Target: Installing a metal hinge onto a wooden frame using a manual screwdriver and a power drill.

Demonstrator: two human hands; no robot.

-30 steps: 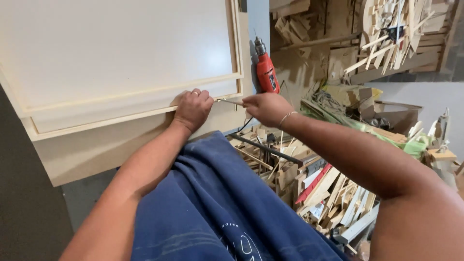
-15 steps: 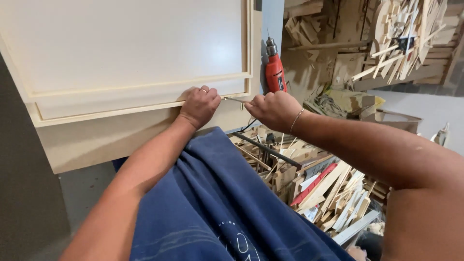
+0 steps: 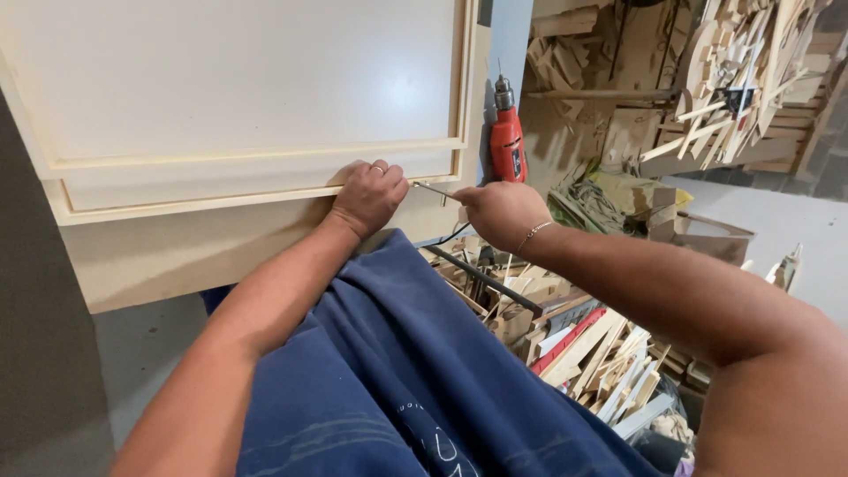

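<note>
Here, seen from a head-worn camera looking down, a person in a dark blue shirt point(image 3: 389, 389) worked with both bare hands at a cream-coloured wooden panel point(image 3: 238, 88) with a raised moulding strip point(image 3: 221, 196) running along its lower part. The left hand point(image 3: 369, 196) rested against the moulding near the panel's lower right corner, its fingers point(image 3: 382, 172) curled together over the strip's edge, a ring on one of them. The right hand point(image 3: 502, 212), wearing a thin bracelet at the wrist, was just beside the left, off the panel's right edge. Its fingers were pressed together, pinching one end of a thin metal rod point(image 3: 435, 190). The rod spanned the small gap between the two hands, its far end reaching the left hand at the moulding; whether the left fingers also gripped it could not be told.

Behind the hands, an orange-red power drill point(image 3: 507, 146) stood upright, bit pointing up, just beside the panel's right edge. Below the right forearm lay a heap of wood offcuts point(image 3: 583, 344), pale slats mixed with a red strip, crossed by a dark bar point(image 3: 481, 278). Further back at the upper right, more wood scraps point(image 3: 742, 62) were piled high against a wall. A grey floor point(image 3: 786, 221) showed at the right edge.
</note>
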